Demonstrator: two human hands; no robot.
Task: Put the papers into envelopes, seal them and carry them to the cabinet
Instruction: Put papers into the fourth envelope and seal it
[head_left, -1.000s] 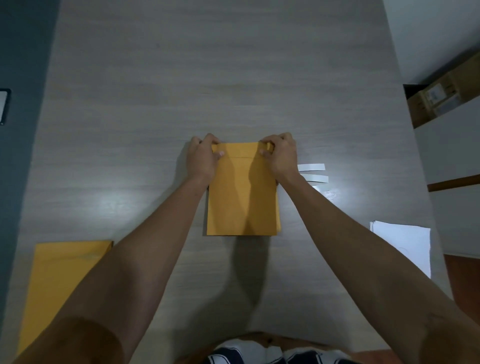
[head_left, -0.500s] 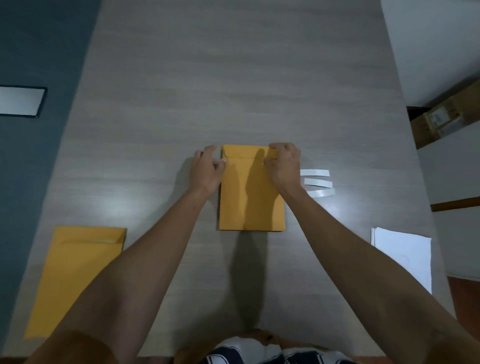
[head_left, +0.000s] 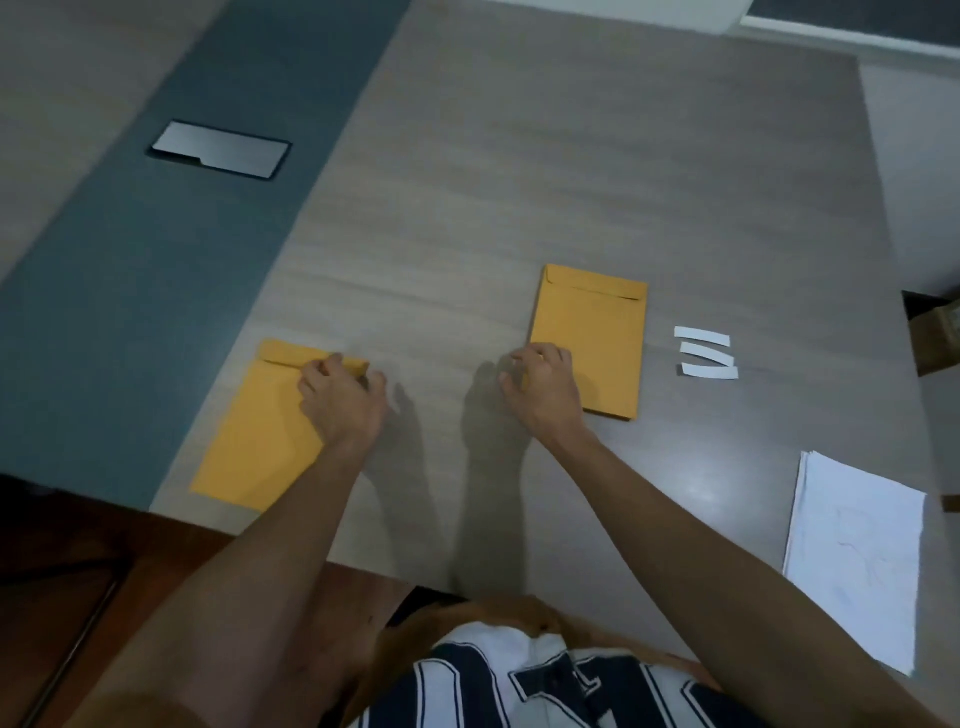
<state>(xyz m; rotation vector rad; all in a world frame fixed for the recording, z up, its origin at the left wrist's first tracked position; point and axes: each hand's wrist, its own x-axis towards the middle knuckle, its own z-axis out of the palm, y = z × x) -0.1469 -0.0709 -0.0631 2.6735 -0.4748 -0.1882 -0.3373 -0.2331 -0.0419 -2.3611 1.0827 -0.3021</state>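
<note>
A closed yellow envelope (head_left: 597, 332) lies flap-up in the middle of the grey table (head_left: 519, 182). My right hand (head_left: 543, 389) rests at its lower left edge with loosely curled fingers, holding nothing that I can make out. A second yellow envelope (head_left: 260, 431) lies at the front left of the table. My left hand (head_left: 343, 400) is on its top right corner, fingers and thumb curled round the flap there. A stack of white papers (head_left: 857, 551) lies at the front right.
Three white peel-off strips (head_left: 704, 353) lie just right of the closed envelope. A blue-grey band with a grey cover plate (head_left: 221, 150) runs along the table's left side. A cardboard box (head_left: 935, 332) sits past the right edge.
Both hands left the flap of the middle envelope. My left hand moved left onto the second envelope; my right hand slid down to the middle envelope's lower left edge. The view swung left.
</note>
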